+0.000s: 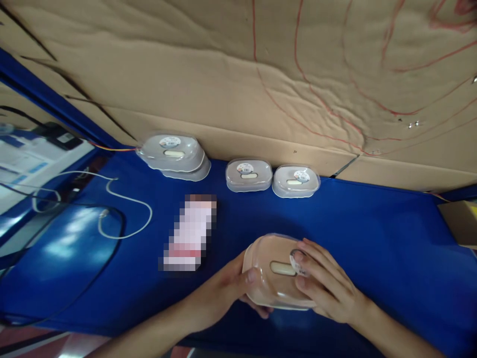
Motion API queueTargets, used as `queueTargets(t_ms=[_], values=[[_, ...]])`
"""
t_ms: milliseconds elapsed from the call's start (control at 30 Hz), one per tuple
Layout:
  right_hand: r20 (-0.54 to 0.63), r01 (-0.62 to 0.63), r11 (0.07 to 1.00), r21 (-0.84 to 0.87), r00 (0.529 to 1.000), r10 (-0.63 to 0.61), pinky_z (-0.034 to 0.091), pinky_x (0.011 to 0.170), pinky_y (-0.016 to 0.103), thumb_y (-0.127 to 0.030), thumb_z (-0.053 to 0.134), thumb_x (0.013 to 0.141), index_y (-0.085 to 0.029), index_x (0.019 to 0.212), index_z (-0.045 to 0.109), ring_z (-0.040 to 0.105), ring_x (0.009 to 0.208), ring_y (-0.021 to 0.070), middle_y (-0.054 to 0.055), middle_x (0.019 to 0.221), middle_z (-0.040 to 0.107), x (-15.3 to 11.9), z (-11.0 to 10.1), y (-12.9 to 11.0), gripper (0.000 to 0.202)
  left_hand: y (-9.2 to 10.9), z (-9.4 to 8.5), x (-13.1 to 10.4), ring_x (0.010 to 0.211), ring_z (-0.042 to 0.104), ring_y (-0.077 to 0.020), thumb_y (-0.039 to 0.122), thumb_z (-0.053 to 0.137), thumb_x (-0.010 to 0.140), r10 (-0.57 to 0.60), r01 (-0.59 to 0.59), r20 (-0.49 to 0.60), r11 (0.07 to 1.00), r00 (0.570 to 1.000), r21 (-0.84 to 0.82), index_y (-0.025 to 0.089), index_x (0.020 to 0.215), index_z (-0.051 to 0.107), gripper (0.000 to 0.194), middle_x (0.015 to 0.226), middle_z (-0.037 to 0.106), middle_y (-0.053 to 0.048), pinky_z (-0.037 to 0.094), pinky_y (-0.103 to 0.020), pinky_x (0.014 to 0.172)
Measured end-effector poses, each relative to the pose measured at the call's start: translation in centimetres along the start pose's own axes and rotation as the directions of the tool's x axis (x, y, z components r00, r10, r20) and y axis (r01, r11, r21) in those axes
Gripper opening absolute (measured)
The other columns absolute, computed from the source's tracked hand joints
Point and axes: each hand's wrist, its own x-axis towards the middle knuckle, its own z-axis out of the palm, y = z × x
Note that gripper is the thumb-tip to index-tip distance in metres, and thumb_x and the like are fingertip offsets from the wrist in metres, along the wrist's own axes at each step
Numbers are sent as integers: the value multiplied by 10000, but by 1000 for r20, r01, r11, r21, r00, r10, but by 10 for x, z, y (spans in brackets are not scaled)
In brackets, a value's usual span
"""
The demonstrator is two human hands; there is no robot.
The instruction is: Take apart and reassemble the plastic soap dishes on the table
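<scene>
A beige oval container with a clear lid (276, 293) is held up between both hands over the blue table. My left hand (244, 283) grips its left end, thumb on the lid and fingers underneath. My right hand (331, 283) wraps round the right end, with fingertips on the lid beside a round sticker. A pale oval piece shows at the lid's middle. Behind stand two similar containers with clear lids, one (249, 175) next to another (296, 181). Farther left, more of them (169, 151) sit stacked by the cardboard wall.
A blurred-out flat object (192, 231) lies on the blue table (372, 223) left of the held container. White cable (149, 214) and black cable curl at the left. Tall cardboard (186, 84) with red lines closes the back; a cardboard box (460, 223) stands at the right edge.
</scene>
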Motion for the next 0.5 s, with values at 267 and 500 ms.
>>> queueTargets(t_ms=[267, 500], values=[[0, -148, 978, 145, 989, 150, 612, 1052, 611, -174, 599, 1011, -207, 1595, 447, 534, 1467, 377, 171, 1583, 552, -22, -1, 8, 605, -5, -49, -43, 1175, 615, -406, 531, 633, 968, 738, 193, -234, 142, 633, 971, 280, 1496, 621, 585, 1425, 619, -180, 480, -553, 1015], [-11, -169, 976, 139, 985, 172, 623, 1045, 578, -127, 588, 986, -226, 1585, 464, 588, 1422, 356, 160, 1528, 612, -19, 3, 8, 619, 2, -78, -37, 1379, 474, -547, 514, 550, 1020, 793, 515, -234, -114, 562, 850, 261, 1467, 647, 523, 1679, 379, -231, 360, -737, 1035]])
